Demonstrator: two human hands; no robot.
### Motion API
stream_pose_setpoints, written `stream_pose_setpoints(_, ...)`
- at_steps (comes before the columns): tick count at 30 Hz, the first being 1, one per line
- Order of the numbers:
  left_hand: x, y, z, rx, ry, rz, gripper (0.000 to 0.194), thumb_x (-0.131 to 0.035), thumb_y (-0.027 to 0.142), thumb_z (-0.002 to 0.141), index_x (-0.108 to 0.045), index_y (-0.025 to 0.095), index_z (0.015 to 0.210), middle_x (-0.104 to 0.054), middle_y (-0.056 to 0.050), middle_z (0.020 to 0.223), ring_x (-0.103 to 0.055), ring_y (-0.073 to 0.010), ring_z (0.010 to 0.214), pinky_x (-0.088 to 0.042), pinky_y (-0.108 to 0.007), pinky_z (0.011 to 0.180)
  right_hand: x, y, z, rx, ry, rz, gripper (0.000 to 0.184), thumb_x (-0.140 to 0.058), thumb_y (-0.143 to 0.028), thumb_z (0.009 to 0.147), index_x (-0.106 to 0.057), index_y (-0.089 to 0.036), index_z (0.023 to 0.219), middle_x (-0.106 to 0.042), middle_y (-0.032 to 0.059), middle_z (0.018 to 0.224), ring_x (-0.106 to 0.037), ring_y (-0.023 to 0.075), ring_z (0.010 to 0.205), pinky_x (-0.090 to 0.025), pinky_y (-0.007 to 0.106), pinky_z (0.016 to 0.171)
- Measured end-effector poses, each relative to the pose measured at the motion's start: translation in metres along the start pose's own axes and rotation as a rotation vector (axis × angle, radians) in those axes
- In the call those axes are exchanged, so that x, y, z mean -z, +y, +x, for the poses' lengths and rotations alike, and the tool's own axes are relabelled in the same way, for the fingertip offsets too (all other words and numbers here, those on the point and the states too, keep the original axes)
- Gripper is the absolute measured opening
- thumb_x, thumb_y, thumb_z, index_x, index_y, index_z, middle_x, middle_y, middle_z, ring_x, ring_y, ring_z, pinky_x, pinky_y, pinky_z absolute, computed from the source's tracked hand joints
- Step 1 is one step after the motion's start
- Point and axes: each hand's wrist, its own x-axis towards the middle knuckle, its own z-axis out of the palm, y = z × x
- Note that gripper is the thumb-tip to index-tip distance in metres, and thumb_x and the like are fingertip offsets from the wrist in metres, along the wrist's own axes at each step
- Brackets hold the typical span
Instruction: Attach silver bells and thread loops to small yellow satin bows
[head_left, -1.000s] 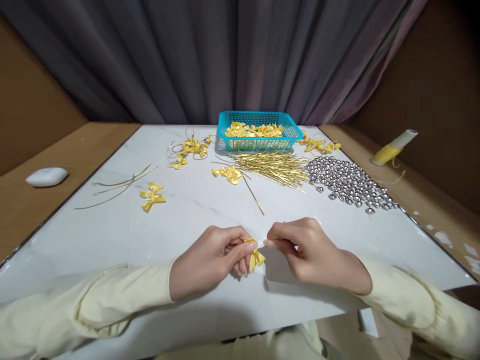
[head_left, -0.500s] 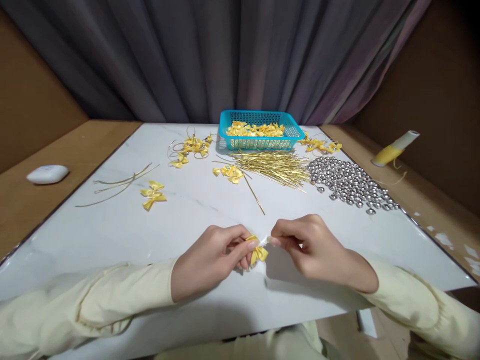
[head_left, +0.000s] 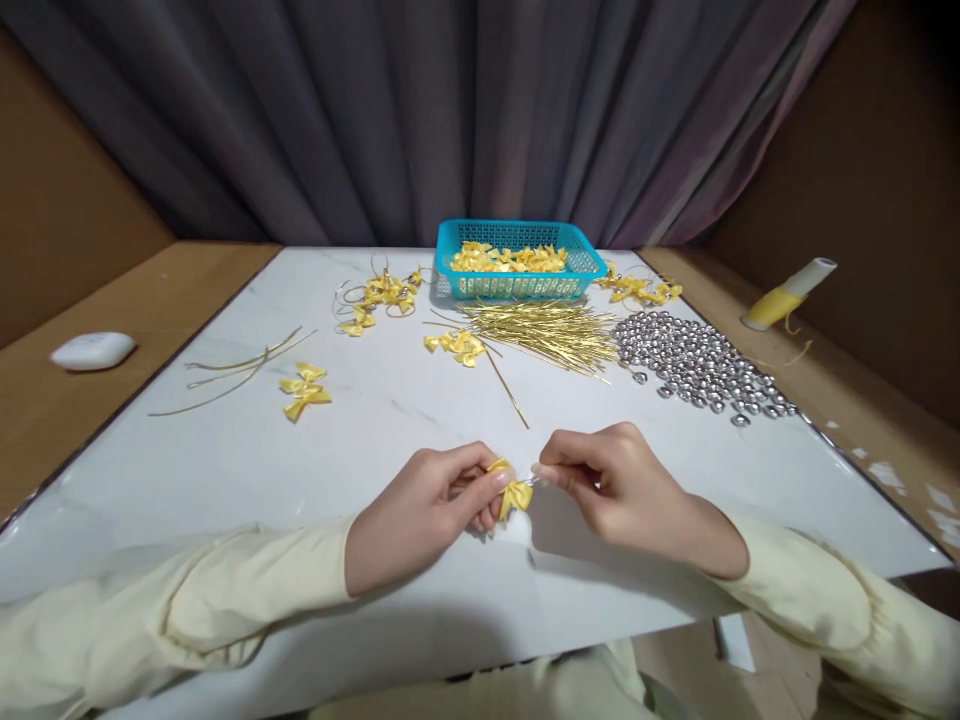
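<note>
My left hand [head_left: 431,515] pinches a yellow ribbon bow [head_left: 516,497] between thumb and fingers above the front part of the table. Close by on the right, my right hand [head_left: 626,495] is closed, thumb against forefinger, at the bow's side. A small pale, shiny piece [head_left: 531,480] bridges the gap from the bow to those right fingertips; its kind is too small to make out. Beyond the hands lie a few loose yellow bows [head_left: 459,346] and a pile of gold twist ties [head_left: 544,338].
A blue basket [head_left: 521,290] of yellow bows stands at the back. Silvery beads [head_left: 697,365] are heaped at right, near a yellow-wrapped tube [head_left: 787,297]. Bows with wires [head_left: 386,292] lie back left; loose wires [head_left: 240,372], more bows [head_left: 304,390] and a white oval object [head_left: 93,351] are further left.
The hands stay almost in place. The bow has turned slightly and shifted a little left, and the right fingertips have risen slightly, still at the pale piece.
</note>
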Motion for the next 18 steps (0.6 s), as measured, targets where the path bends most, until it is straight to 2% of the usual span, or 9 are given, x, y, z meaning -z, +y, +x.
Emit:
stream_pose_setpoints(10,0.0,0.0005,-0.0002,0.045,-0.127,-0.152,0.026,-0.04,0.032,0.088,-0.052,0.013,0.075,-0.06,-0.002,0.065,-0.053,-0.0111,0.056,-0.045,-0.026,0.056,0.0008,0.0017,0.0,0.015,0.023,0.002,0.013,-0.047,-0.003,0.068,-0.054,-0.012,0.062,-0.041,-0.0061,0.046,-0.029,0.0031,0.04,-0.024,0.014,0.043)
stream_pose_setpoints(15,0.0028,0.0007,0.0009,0.045,-0.157,-0.125,0.026,-0.042,0.03,0.088,-0.056,0.01,0.08,-0.064,-0.006,0.073,-0.056,-0.0121,0.06,-0.047,-0.027,0.059,0.0031,0.0019,-0.0001,0.027,0.056,-0.007,0.014,-0.046,-0.003,0.068,-0.055,-0.012,0.061,-0.039,-0.0062,0.045,-0.028,0.0032,0.04,-0.023,0.015,0.042)
stream_pose_setpoints(18,0.0042,0.0016,0.001,0.044,-0.158,-0.073,0.027,-0.042,0.03,0.088,-0.058,0.009,0.08,-0.065,-0.006,0.07,-0.058,-0.0128,0.06,-0.049,-0.027,0.06,0.0045,0.0017,-0.0012,0.027,0.037,-0.014,0.014,-0.046,-0.004,0.068,-0.054,-0.012,0.06,-0.037,-0.0059,0.045,-0.027,0.0037,0.04,-0.023,0.015,0.042)
